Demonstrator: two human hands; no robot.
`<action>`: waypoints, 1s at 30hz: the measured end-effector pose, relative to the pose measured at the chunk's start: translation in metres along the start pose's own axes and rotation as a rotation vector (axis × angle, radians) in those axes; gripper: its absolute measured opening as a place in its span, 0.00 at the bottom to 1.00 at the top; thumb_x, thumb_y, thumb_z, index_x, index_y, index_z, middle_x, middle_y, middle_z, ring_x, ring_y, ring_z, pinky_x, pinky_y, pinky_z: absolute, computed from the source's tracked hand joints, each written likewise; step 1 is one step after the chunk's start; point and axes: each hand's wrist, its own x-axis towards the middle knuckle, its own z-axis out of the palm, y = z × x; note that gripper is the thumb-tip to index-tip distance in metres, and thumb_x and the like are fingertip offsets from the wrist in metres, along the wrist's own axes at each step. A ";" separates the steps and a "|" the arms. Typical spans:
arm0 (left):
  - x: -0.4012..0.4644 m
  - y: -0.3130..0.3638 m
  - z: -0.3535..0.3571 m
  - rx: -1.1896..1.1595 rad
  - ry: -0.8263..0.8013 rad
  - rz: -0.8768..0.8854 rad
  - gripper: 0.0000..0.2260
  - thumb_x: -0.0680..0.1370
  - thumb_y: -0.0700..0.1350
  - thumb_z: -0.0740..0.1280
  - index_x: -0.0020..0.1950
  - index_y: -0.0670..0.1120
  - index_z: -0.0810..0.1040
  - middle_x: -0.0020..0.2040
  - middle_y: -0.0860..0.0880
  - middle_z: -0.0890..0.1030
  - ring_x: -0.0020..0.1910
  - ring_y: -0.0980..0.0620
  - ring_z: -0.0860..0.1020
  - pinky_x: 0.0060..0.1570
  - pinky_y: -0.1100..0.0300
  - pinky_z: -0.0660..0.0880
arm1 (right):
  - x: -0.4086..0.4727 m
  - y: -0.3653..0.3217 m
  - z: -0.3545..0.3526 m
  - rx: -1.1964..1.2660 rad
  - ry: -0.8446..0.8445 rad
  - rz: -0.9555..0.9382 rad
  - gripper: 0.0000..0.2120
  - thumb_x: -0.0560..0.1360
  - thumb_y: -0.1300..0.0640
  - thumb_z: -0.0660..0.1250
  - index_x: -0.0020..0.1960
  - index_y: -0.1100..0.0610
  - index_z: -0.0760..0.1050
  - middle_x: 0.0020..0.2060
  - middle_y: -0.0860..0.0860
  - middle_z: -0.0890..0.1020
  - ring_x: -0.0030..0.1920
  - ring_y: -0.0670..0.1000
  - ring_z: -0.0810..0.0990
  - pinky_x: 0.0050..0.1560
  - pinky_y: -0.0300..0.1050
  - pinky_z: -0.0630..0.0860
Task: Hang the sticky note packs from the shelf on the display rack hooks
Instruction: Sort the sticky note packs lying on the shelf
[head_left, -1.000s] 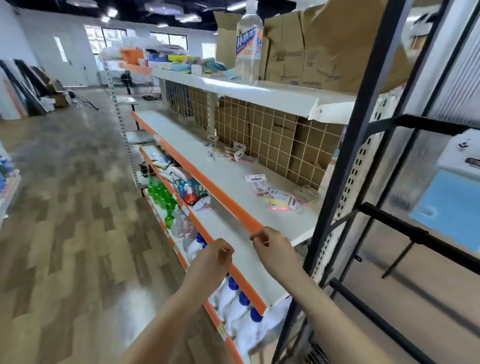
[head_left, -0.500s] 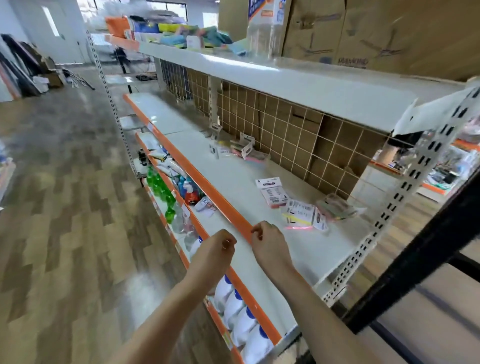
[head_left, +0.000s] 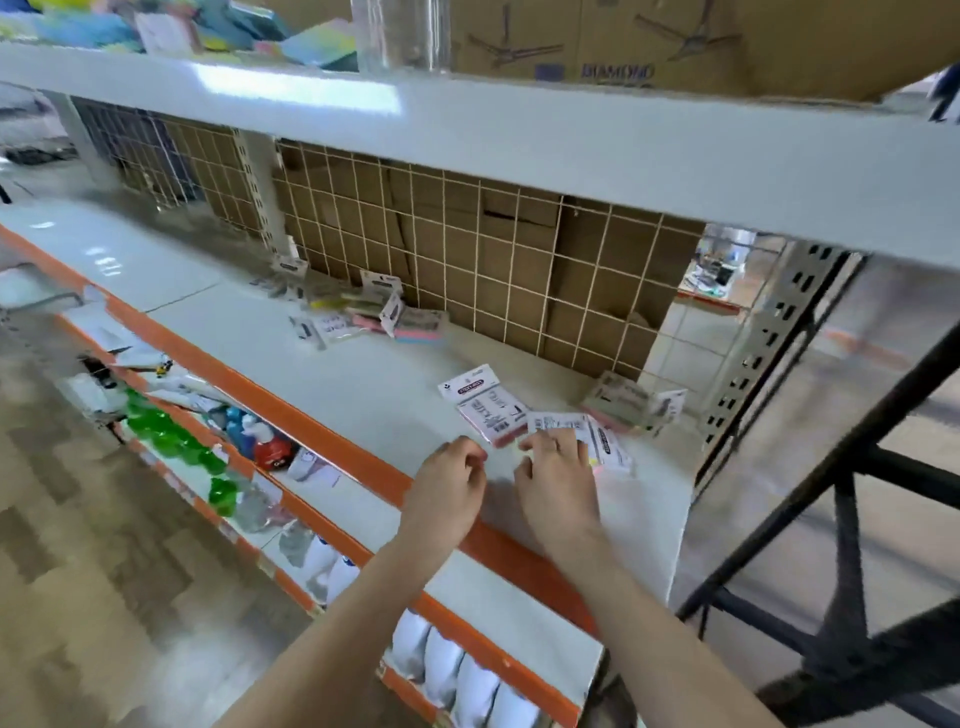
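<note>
Several sticky note packs lie on the white shelf (head_left: 363, 374). One white-carded pack (head_left: 480, 402) lies flat just beyond my hands. A second pack (head_left: 610, 449) lies partly under my right hand (head_left: 558, 475), whose fingers rest on its left end. My left hand (head_left: 449, 480) hovers beside it with curled fingers, holding nothing, close to the first pack's near corner. A third pack (head_left: 626, 405) leans near the wire grid back panel (head_left: 519, 270). More packs (head_left: 400, 322) lie in a loose group farther left. No hooks are visible.
The upper shelf (head_left: 519, 135) overhangs, carrying cardboard boxes. The shelf's orange front edge (head_left: 311, 410) runs under my wrists. A black metal rack (head_left: 852, 467) stands at the right. Green bottles (head_left: 166, 436) and white bottles (head_left: 457, 670) fill the lower shelves. Wood floor lies to the left.
I have moved closer to the shelf. Both hands went forward over the orange edge to the packs, and my right hand's fingers now touch one.
</note>
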 end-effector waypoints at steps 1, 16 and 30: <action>0.013 -0.003 0.001 0.029 -0.019 0.049 0.08 0.77 0.38 0.62 0.54 0.42 0.77 0.52 0.43 0.80 0.55 0.44 0.77 0.54 0.50 0.71 | 0.006 0.000 0.002 -0.032 0.012 0.042 0.18 0.78 0.57 0.60 0.67 0.56 0.69 0.65 0.56 0.67 0.66 0.58 0.65 0.67 0.47 0.62; 0.085 -0.043 0.027 0.294 -0.147 0.371 0.34 0.77 0.63 0.59 0.75 0.42 0.58 0.75 0.42 0.61 0.75 0.45 0.56 0.73 0.55 0.54 | 0.010 -0.013 0.044 -0.264 0.152 0.333 0.26 0.78 0.47 0.60 0.70 0.59 0.62 0.66 0.54 0.68 0.68 0.56 0.65 0.69 0.47 0.61; 0.077 -0.036 0.016 0.376 -0.076 0.294 0.21 0.72 0.54 0.68 0.58 0.41 0.76 0.54 0.41 0.78 0.54 0.40 0.76 0.52 0.49 0.72 | -0.007 -0.032 0.039 -0.188 0.464 0.338 0.10 0.76 0.55 0.69 0.55 0.58 0.78 0.50 0.54 0.80 0.51 0.59 0.78 0.49 0.53 0.75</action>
